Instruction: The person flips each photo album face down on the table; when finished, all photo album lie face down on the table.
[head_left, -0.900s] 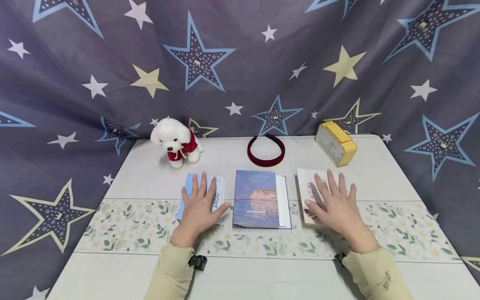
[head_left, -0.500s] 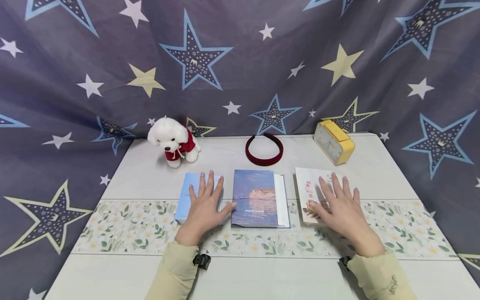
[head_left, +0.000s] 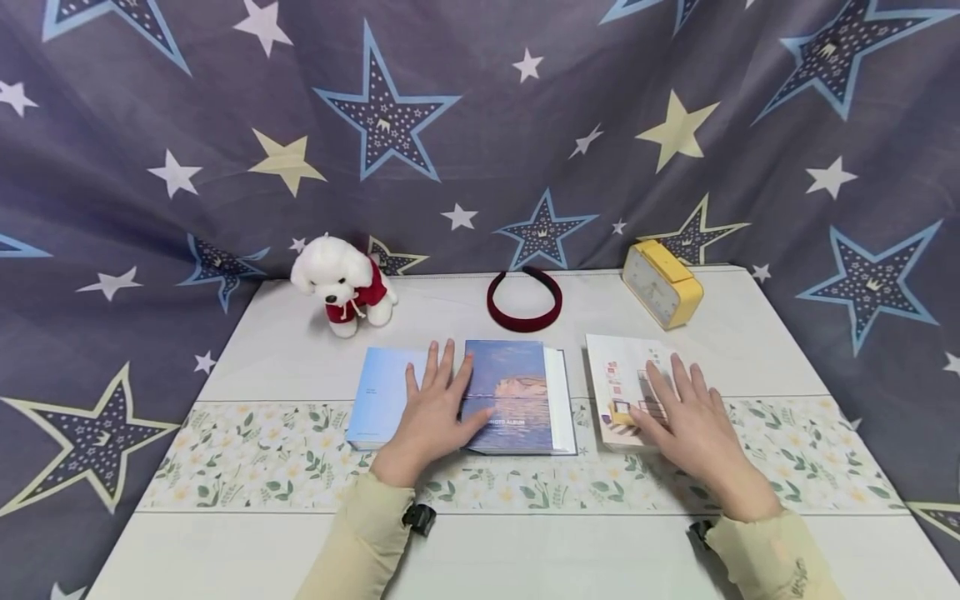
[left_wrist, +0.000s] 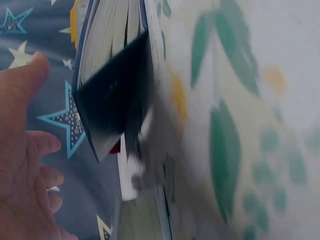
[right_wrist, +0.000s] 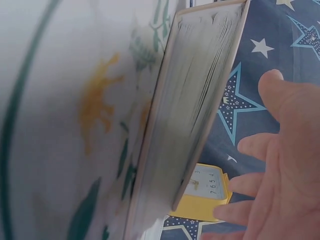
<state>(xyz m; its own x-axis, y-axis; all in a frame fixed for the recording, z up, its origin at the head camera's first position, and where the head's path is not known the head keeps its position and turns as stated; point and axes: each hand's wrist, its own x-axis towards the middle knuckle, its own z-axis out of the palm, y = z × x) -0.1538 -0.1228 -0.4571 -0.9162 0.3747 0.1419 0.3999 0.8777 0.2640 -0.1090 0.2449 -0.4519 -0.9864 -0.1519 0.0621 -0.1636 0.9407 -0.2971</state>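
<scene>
Three thick albums lie in a row on the table. My left hand point(head_left: 431, 421), palm down with spread fingers, is over the right part of the light-blue album point(head_left: 378, 392); its thumb and index finger overlap the middle photo album point(head_left: 517, 362), which has a sea-and-cliff cover. In the left wrist view, a gap shows between the hand and an album's dark blue cover edge point(left_wrist: 115, 95). My right hand point(head_left: 693, 433), fingers spread, is over the right part of the white album point(head_left: 609, 358) with pink and yellow print. The right wrist view shows that hand apart from the album's pages point(right_wrist: 192, 75).
Along the back of the table stand a white plush dog point(head_left: 330, 271) in a red top and a yellow alarm clock point(head_left: 667, 283), with a dark red headband point(head_left: 525, 322) between them. Behind hangs a star-patterned curtain point(head_left: 480, 100). A floral strip point(head_left: 247, 450) crosses the table.
My left hand has moved right, from over the light-blue album to its border with the middle album. My right hand has shifted slightly right, uncovering more of the white album. The albums stay in place.
</scene>
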